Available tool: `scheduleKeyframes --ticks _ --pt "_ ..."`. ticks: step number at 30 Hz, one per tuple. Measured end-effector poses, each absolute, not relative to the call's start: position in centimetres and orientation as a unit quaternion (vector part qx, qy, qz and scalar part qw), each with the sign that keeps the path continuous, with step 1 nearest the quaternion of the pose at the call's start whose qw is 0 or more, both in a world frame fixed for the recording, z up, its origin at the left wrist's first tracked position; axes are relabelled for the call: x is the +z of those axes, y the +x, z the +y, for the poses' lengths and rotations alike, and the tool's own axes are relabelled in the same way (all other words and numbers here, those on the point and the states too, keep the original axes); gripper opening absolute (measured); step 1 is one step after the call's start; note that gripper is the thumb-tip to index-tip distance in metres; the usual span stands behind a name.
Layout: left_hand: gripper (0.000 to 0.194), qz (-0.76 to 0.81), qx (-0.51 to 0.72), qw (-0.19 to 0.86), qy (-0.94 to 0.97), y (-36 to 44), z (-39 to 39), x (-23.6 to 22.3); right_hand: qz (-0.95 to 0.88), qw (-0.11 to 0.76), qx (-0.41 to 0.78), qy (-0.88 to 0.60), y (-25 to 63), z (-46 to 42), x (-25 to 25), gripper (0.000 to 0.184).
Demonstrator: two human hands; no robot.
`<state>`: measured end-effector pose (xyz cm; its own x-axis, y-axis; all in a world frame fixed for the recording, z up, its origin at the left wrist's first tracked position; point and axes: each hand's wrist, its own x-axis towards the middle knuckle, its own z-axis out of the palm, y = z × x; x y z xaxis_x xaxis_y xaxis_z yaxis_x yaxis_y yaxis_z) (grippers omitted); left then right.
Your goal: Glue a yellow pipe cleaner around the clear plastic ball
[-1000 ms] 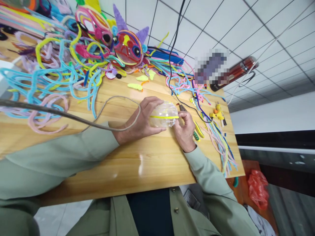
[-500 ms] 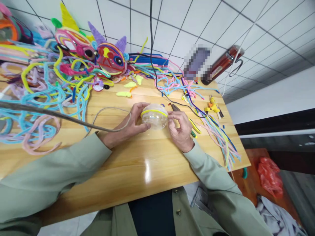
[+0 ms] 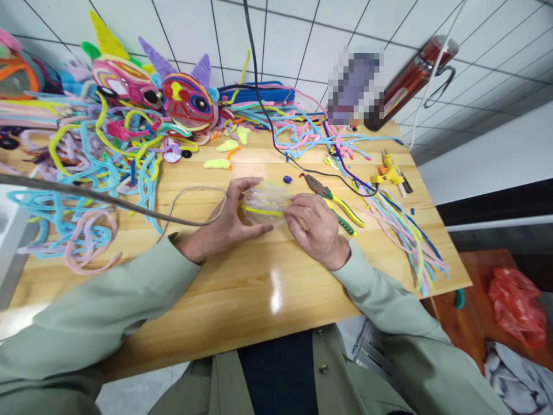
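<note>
A clear plastic ball (image 3: 262,203) with a yellow pipe cleaner (image 3: 259,211) round it rests low over the wooden table (image 3: 242,300). My left hand (image 3: 224,222) wraps its left side, thumb below and fingers above. My right hand (image 3: 314,226) grips its right side, fingertips pinched on the yellow strip. Both sleeves are pale green.
Pliers with yellow-green handles (image 3: 334,203) lie just right of my right hand. A yellow glue gun (image 3: 390,173) and loose pipe cleaners (image 3: 406,230) lie at the right. Finished pipe-cleaner fish (image 3: 188,104) and tangled strands (image 3: 86,167) fill the back left. A grey cable (image 3: 129,204) crosses my left arm.
The ball has been turned in my hands, so the yellow band now runs along its lower side. My right hand has slid further over it. The view shifted a little.
</note>
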<state>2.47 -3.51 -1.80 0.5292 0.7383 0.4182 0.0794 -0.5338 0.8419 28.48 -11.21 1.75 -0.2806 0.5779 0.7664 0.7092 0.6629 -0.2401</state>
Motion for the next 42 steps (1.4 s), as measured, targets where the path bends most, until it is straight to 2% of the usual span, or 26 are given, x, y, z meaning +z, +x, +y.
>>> scheduleKeyframes --ticks 6,13,17,21,27,33,42 --pt "0.087 0.267 0.384 0.369 0.803 2.1 -3.4 -1.4 -0.792 0.454 -0.033 -0.407 28.7 -11.0 1.3 0.031" --pt "0.085 0.246 0.381 0.377 0.807 1.8 -2.9 -1.1 -0.792 0.435 -0.024 -0.429 28.9 -11.2 2.0 0.021" --pt "0.084 0.237 0.383 0.378 0.809 1.8 -2.9 -1.0 -0.789 0.458 -0.013 -0.409 29.0 -11.1 2.3 0.024" --pt "0.084 0.244 0.369 0.386 0.81 1.7 -2.9 -0.7 -0.793 0.44 -0.003 -0.422 29.2 -11.1 2.2 0.024" --pt "0.087 0.263 0.358 0.393 0.805 1.6 -3.0 -0.7 -0.803 0.426 -0.026 -0.417 29.3 -10.9 1.9 0.022" --pt "0.085 0.274 0.337 0.388 0.813 1.5 -3.1 -0.4 -0.803 0.455 -0.068 -0.379 28.9 -10.6 2.2 0.021" --pt "0.081 0.291 0.332 0.46 0.77 2.0 -3.3 -0.2 -0.807 0.45 -0.085 -0.373 28.7 -10.6 1.8 0.028"
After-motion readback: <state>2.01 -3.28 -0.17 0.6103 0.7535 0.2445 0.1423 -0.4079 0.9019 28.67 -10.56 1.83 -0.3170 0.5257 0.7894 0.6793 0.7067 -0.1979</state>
